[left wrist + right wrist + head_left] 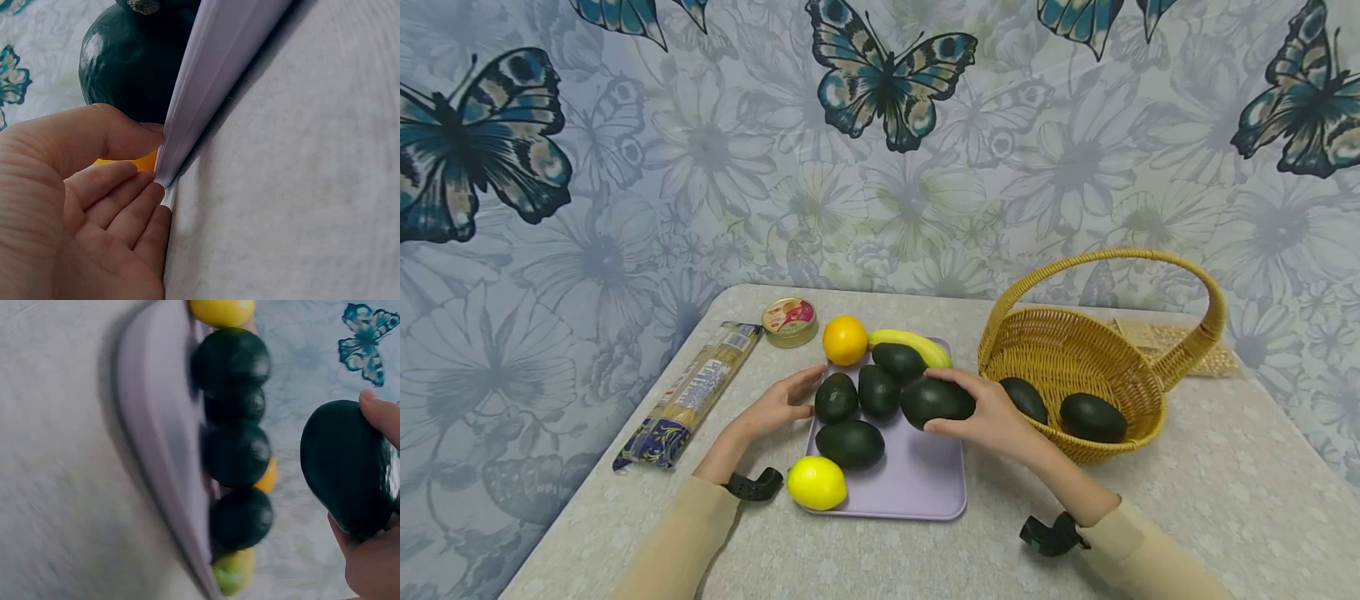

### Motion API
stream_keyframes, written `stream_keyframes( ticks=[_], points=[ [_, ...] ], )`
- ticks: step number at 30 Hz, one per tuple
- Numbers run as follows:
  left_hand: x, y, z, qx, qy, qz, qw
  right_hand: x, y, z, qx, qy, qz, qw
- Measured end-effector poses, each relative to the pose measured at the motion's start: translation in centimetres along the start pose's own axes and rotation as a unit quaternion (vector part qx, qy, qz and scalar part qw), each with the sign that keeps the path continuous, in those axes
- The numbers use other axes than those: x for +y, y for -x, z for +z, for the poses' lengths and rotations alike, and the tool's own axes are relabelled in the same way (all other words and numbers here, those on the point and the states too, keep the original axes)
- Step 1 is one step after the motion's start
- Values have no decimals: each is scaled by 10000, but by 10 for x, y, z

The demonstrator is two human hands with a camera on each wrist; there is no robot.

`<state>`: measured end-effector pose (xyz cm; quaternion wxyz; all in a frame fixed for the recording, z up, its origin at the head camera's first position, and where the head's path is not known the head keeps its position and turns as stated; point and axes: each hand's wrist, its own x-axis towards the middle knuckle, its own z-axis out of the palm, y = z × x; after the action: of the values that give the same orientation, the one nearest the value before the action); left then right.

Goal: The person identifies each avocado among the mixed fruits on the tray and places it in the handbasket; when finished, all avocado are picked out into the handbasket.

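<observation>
My right hand grips a dark green avocado, thumb on one side and fingers on the other. In the right wrist view this avocado is held up, apart from the row of fruit. My left hand is at the left edge of the lilac tray, its fingers loosely extended. In the left wrist view its thumb and fingertips meet the tray's rim. Several avocados lie on the tray with a yellow lemon at the near corner. A banana and an orange are at its far end.
Right of the tray stands a wicker basket with a tall handle, holding two avocados. A packet of pasta and a round tin lie at the left. Behind the basket is a light-coloured packet.
</observation>
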<state>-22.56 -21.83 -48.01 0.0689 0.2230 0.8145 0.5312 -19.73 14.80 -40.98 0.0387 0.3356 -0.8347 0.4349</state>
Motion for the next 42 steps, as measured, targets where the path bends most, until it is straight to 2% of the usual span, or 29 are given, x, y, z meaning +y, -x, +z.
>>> stream_keyframes(
  ticks=[9, 15, 18, 21, 24, 30, 35, 42],
  points=[
    [0, -1, 0, -6, 29, 24, 10000, -14, 13, -44, 230, 222, -575, 9978],
    [1, 1, 0, 10, 47, 101, 9999, -10, 23, -78, 669, 684, -541, 9939],
    [1, 1, -1, -17, 41, 125, 9999, -5, 28, -95, 887, 823, -342, 9921],
    [1, 1, -2, -25, 53, 143, 9999, 3, 32, -110, 1056, 882, 91, 9905],
    [0, 1, -2, -15, 43, 154, 9999, 15, 33, -123, 1108, 743, 591, 9893],
    [1, 0, -1, -3, 29, 96, 9999, 44, 37, -138, 1149, 606, 1300, 9830],
    [1, 0, 0, 6, 21, 73, 10000, 65, 40, -149, 1129, 822, 1556, 9779],
    [2, 1, 1, 21, 45, 61, 10000, 80, 41, -159, 816, 1104, 1854, 9730]
  ],
)
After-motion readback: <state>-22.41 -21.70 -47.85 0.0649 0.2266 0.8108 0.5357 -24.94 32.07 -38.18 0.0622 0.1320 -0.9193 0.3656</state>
